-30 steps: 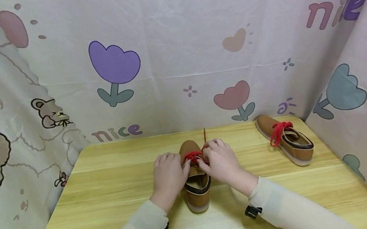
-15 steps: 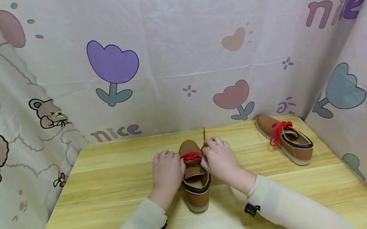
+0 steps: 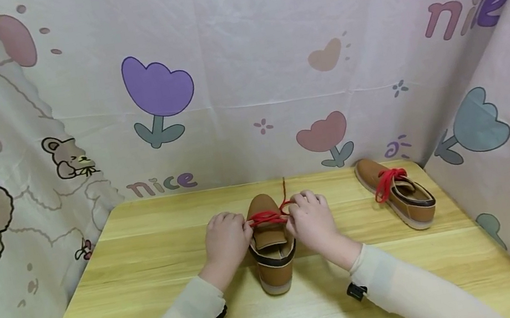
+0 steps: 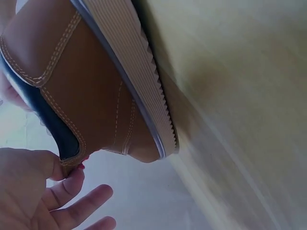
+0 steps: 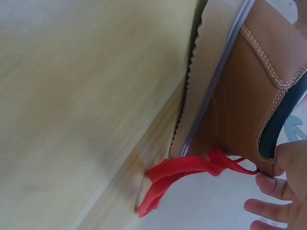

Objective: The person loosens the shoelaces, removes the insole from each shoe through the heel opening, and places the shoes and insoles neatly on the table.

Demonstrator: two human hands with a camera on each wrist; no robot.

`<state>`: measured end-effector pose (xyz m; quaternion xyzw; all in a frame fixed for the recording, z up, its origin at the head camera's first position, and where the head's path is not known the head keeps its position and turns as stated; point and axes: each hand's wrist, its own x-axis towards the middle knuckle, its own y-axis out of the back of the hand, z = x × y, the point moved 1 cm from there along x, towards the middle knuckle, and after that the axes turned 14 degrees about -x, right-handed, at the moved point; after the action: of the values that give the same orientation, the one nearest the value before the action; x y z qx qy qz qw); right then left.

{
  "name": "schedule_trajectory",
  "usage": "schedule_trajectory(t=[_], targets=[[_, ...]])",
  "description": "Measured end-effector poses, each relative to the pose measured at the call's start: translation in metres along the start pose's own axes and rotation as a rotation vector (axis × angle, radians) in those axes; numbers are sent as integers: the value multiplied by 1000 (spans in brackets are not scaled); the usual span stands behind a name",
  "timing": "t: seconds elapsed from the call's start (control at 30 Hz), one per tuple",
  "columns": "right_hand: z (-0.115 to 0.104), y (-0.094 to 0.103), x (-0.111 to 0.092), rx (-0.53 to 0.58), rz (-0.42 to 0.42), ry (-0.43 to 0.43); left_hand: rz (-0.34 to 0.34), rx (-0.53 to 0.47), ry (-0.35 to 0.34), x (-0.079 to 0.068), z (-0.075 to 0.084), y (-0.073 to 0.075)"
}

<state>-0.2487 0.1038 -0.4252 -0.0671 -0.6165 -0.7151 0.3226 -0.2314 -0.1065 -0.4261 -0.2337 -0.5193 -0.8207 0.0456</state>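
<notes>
A brown shoe [image 3: 276,276] with a dark collar stands upright on the table, toe pointing away from me. Red shoelace [image 3: 267,217] crosses its front above the tongue [image 3: 270,238]. With thumb and index finger my left hand [image 3: 229,244] pinches the left eyelet flap at the shoe's collar end; the other fingers are spread in the left wrist view. On the opposite side my right hand [image 3: 313,222] pinches the right eyelet flap [image 5: 266,165] the same way. A loose red lace end [image 5: 168,177] hangs beside it in the right wrist view.
A second brown shoe [image 3: 418,210] with a tied red lace bow [image 3: 389,181] stands at the back right of the wooden table [image 3: 155,288]. Patterned curtains [image 3: 240,71] enclose the table at the back and both sides.
Both hands have moved apart, the left one leftward and the right one rightward. The thumbs have left the middle of the laces, and the shoe's flaps and opening are spread wider.
</notes>
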Motion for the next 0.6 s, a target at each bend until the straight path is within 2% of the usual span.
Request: schedule_trajectory(t=[0.4,0.6], targets=[[6,-3,-2,-17,-21,-10,-39,-55,69,-4,-13,-1],[7,-3,-4,-25,-17,-14,-51,-64,87,-3,-12,-1]])
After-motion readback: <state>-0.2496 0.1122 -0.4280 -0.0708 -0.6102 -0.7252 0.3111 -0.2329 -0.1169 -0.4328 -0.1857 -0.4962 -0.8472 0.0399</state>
